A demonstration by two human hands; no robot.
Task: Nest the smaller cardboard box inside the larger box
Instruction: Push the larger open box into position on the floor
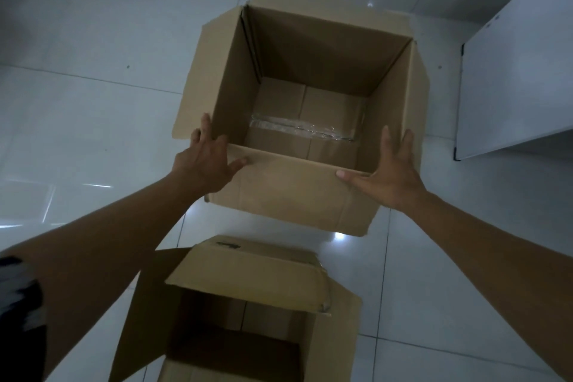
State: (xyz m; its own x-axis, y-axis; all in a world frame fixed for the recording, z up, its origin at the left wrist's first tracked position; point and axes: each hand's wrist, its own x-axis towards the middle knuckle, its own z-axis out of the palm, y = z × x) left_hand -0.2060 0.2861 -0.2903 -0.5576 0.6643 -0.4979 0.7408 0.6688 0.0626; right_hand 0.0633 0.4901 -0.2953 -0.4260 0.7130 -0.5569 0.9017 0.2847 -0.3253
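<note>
- The larger brown corrugated cardboard box (pixel 297 121) stands open on the floor, its four flaps folded outward; it is square and deep, with a strip of crinkled clear tape (pixel 302 129) across the seam of its bottom.
- The left hand (pixel 207 161) lies flat on the near-left corner, thumb on the near flap, fingers spread over the left flap, not clenched.
- The right hand (pixel 389 169) presses open-palmed on the near-right corner, thumb on the near rim, fingers spread up the right flap.
- The smaller brown cardboard box (pixel 242 313) sits just nearer the person, apart from the larger one, open, flaps splayed, and outside it.
- The floor of glossy white square tiles (pixel 93 108) reflects lights; a white flat panel (pixel 514 77) leans or lies at the right.
- The smaller box's near side is cut off by the frame edge; its interior is dark.
- A dark blurred shape at the lower left cannot be made out.
</note>
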